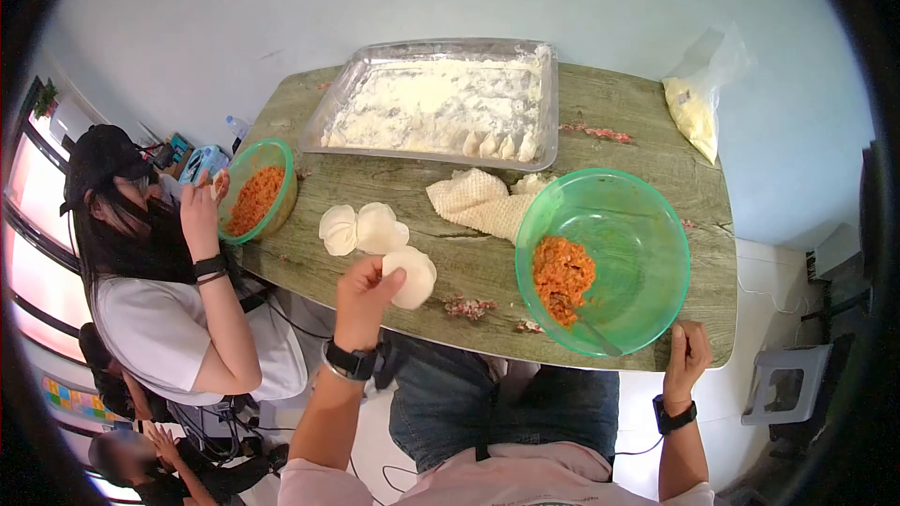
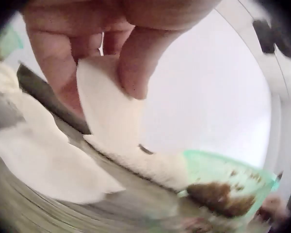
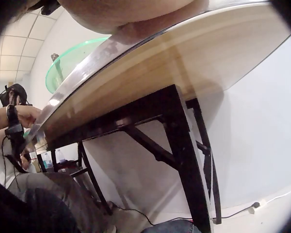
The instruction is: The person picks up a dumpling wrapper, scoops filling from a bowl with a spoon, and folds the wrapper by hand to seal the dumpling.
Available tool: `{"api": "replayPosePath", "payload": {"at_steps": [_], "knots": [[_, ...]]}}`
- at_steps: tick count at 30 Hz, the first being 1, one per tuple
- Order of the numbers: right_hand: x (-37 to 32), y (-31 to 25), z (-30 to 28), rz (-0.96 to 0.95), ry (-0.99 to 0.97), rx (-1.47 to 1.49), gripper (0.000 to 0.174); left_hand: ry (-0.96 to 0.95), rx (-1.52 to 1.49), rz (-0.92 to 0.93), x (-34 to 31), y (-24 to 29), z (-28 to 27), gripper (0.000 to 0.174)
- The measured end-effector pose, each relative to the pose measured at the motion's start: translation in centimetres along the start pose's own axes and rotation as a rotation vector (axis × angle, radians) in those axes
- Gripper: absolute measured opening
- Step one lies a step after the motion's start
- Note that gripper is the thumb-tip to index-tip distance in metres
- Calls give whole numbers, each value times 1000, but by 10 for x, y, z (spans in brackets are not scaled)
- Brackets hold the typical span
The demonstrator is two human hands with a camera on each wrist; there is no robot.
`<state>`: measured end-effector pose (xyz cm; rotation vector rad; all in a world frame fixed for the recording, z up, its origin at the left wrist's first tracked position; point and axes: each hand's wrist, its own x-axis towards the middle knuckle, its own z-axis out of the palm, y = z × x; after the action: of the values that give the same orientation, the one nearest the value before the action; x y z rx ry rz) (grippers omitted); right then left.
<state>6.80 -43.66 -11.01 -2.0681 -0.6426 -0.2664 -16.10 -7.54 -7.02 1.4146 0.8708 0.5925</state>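
Note:
My left hand (image 1: 362, 298) pinches a round white dumpling wrapper (image 1: 412, 279) between thumb and fingers, above the table's near edge. In the left wrist view the thumb lies flat over the wrapper (image 2: 109, 107). Just beyond, more wrappers (image 1: 379, 229) lie overlapping on the wooden-patterned table. My right hand (image 1: 689, 352) rests at the table's near right edge, fingers loosely bent, beside a green bowl (image 1: 647, 225). Reddish-orange filling (image 1: 562, 272) sits along that bowl's left side, with a spoon (image 1: 600, 339) leaning in it.
A floured clear tray (image 1: 431, 103) with several dumplings stands at the back. A cream cloth (image 1: 478, 201) lies left of the bowl. At the left, another person (image 1: 202, 319) sits by a second green bowl (image 1: 281, 215) of filling. A bag of pale powder (image 1: 692, 117) stands far right.

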Motion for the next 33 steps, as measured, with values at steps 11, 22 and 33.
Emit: {"api": "replayPosePath", "payload": {"at_steps": [11,22,33], "knots": [[-54,-94,31,668,-758,1005,28,-302,-771,-406,-90,-4,84,23],[-62,-106,42,818,-626,1195,18,-308,-660,-344,-122,-11,113,24],[-59,-118,41,494,-511,984,10,-443,-510,-347,-143,-3,127,46]]}}
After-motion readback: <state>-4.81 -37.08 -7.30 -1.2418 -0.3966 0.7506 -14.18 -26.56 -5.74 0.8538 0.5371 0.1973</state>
